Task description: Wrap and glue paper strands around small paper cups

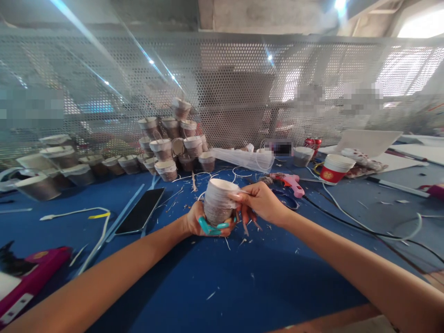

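My left hand point(210, 225) is wrapped round the lower part of a small cup point(219, 201) and holds it upright over the table. Teal covers point(214, 228) sit on some of its fingers. Pale cord winds round the cup's side, whiter near the rim and greyer lower down. At the cup's right side, just below the rim, my right hand point(258, 203) pinches a thin pale cord point(243, 191) between thumb and forefinger, its other fingers curled lower.
Several wrapped cups point(161, 149) stand stacked at the back. A black phone point(140, 212) lies left, a pink glue gun point(291, 183) with its cable right. Farther right is a red-and-white paper cup point(335, 170). Scraps litter the blue table point(243, 286); a magenta object point(41, 263) lies front left.
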Available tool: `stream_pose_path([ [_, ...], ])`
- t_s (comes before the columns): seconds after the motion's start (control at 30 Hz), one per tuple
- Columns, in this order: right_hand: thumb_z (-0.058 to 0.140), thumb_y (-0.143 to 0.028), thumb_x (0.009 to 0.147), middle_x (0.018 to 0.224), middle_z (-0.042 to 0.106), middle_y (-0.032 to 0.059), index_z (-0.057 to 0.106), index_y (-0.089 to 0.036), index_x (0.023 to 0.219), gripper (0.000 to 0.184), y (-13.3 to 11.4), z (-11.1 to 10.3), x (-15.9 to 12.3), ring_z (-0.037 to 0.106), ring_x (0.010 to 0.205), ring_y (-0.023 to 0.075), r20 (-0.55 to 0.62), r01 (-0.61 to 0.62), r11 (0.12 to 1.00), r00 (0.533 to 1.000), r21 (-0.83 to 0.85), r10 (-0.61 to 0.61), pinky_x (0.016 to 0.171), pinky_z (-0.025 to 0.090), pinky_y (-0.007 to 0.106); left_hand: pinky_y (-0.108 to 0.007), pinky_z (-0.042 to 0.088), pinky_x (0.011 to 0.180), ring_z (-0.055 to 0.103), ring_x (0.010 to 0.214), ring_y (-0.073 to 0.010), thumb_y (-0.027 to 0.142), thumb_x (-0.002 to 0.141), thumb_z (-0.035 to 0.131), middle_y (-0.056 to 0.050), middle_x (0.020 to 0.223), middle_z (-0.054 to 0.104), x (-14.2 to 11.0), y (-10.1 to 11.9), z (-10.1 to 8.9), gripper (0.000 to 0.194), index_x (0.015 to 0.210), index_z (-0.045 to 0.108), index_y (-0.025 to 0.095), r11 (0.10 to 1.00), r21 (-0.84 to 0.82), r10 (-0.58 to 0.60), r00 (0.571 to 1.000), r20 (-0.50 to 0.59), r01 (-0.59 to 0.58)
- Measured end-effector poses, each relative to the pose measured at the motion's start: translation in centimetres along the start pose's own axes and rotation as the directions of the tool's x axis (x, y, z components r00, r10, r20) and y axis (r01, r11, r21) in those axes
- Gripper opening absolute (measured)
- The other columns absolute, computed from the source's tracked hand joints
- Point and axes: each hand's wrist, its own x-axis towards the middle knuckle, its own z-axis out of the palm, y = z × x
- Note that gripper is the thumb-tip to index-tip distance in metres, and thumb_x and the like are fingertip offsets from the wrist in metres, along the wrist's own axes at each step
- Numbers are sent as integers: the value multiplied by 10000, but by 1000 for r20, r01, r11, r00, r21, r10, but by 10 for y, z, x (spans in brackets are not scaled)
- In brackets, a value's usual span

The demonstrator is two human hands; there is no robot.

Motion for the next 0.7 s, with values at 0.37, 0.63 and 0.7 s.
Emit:
stream_pose_path([
  [0.37,636,-500,669,470,615,22,542,-141,520,399,-4,-4,0,543,359,97,54,-66,998,996,-2,66,274,372,168,-246,348,481,511,542,-141,334,640,551,-85,641,616,-1,-1,-6,352,869,635,80,1000,30,-2,1000,-6,2],
  [0.63,767,-468,477,452,500,-60,524,-147,595,419,9,-10,9,428,382,49,-65,6,998,998,-62,-10,364,340,181,-274,335,457,512,568,-165,429,649,518,-79,637,593,1,-3,-8,414,848,619,79,989,129,-72,997,4,70],
  [0.7,784,-468,433,634,588,-15,565,-140,716,486,13,-9,11,521,555,86,-97,75,997,992,-25,-77,495,415,207,-286,350,460,519,564,-167,451,660,509,-72,636,583,1,-4,-7,429,834,621,75,984,161,-76,997,-5,76],
])
